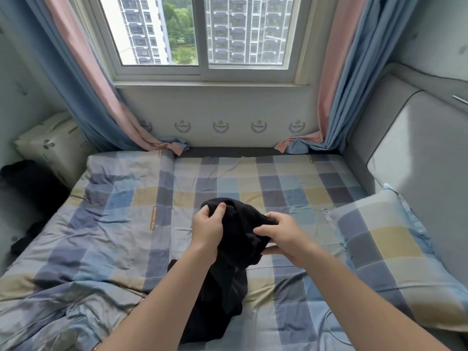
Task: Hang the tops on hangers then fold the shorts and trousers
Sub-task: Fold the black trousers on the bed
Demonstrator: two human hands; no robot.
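My bed under the window.
The bed [121,224] in front of me has a wrinkled cover of blue, grey and yellow squares. A pillow [385,252] with the same squares lies on its right side. Pink and blue curtains [83,79] hang at both sides of the window [201,72]. Tall buildings [243,29] and green trees [179,26] show outside.

Black garment [235,252], bunched, gripped at its upper edge by left hand [208,228] and right hand [281,236], lower part trailing onto checked bed cover [114,224]; matching pillow [395,252] at right, dark clothes [30,183] at left edge.
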